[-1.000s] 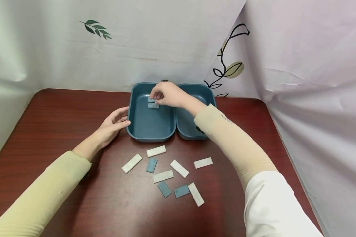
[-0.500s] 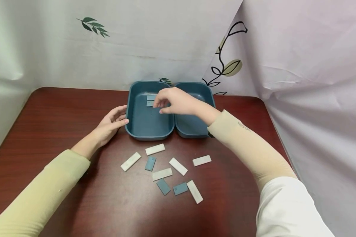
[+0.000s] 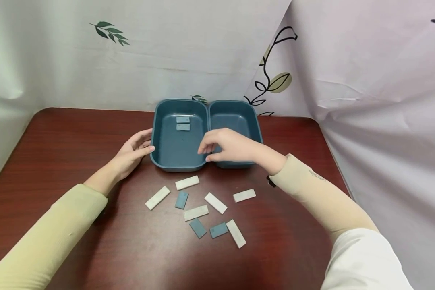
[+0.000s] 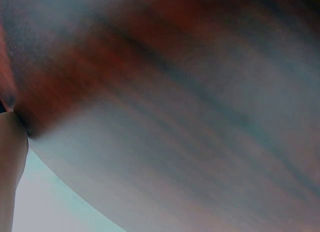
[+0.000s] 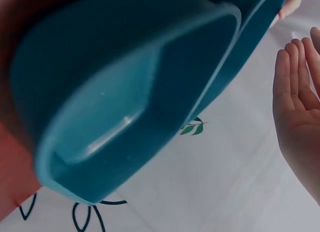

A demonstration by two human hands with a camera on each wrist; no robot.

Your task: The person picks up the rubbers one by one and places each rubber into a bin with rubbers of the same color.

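Note:
My left hand (image 3: 130, 155) rests against the left wall of the left blue tray (image 3: 179, 151), fingers extended and thumb near the rim. Inside that tray, toward the back, two small blue-grey rectangular tiles (image 3: 183, 127) lie one in front of the other. My right hand (image 3: 232, 146) hovers over the front of the right blue tray (image 3: 230, 117), near where the two trays meet, fingers loosely bent and holding nothing. In the right wrist view the same hand (image 5: 302, 92) has its fingers extended. The left wrist view is mostly blurred tabletop.
In front of the trays, several white rectangular blocks (image 3: 215, 203) are scattered on the dark red-brown table (image 3: 130, 249). Among them lie three blue-grey tiles (image 3: 197, 228). A white patterned curtain (image 3: 188, 52) hangs behind and to the right.
My right hand has left the tiles in the left tray and moved right and toward me, nothing in it. The left hand stays against the tray.

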